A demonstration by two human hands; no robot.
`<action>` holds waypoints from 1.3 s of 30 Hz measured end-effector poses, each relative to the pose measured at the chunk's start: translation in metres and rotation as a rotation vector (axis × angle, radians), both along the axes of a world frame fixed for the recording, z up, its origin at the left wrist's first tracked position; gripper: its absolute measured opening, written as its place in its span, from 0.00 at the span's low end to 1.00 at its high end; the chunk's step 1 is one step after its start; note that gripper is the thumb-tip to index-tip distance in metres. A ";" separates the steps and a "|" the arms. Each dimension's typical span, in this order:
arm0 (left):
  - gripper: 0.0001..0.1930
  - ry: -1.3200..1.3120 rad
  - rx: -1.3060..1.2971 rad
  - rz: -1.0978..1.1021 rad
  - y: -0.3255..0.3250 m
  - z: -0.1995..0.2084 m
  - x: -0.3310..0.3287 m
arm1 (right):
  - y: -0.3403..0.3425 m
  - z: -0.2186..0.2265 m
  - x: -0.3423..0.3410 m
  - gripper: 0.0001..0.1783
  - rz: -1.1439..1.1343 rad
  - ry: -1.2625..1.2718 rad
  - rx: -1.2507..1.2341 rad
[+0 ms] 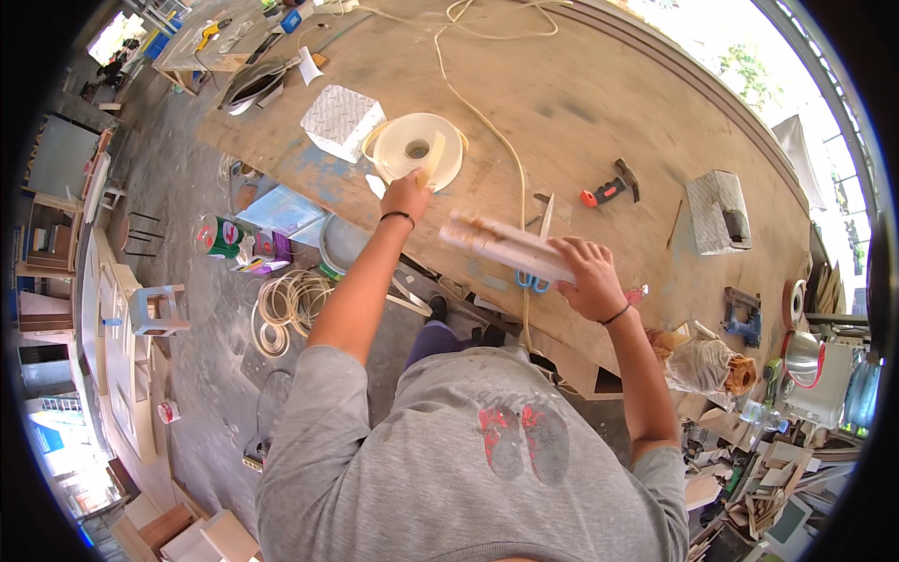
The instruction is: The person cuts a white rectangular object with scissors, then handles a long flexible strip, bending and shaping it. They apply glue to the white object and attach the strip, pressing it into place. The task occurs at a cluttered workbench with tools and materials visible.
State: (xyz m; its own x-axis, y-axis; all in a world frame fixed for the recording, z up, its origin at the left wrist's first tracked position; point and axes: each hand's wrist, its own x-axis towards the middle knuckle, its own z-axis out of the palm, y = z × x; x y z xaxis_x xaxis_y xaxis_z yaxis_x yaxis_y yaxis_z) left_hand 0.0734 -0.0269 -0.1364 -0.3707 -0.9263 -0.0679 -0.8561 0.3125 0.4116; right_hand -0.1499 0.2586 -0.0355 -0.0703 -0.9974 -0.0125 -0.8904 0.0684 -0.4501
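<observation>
My left hand [405,195] is closed on the loose end of a cream strip, which looks like edge banding. That strip comes off a wide flat roll [448,164] lying on the wooden workbench [562,140]. In my right hand [590,279] are long, narrow, pale pieces [510,245] with brownish marks at the far end, somewhat blurred. I cannot tell exactly how many pieces there are. They tilt over the bench's near edge, apart from my left hand. Scissors with blue handles [532,281] lie partly hidden under them.
A patterned white box [342,122] stands beside the roll. A hammer [611,185], another patterned box [719,212] and a blue-grey tool [743,317] lie to the right. A cream cord [478,110] crosses the bench. Coiled strips [290,304] and a stool [157,309] are on the left floor.
</observation>
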 end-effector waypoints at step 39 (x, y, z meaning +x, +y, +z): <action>0.20 0.441 0.507 -0.228 0.067 -0.038 0.119 | -0.131 -0.119 0.204 0.14 -0.410 0.099 -0.148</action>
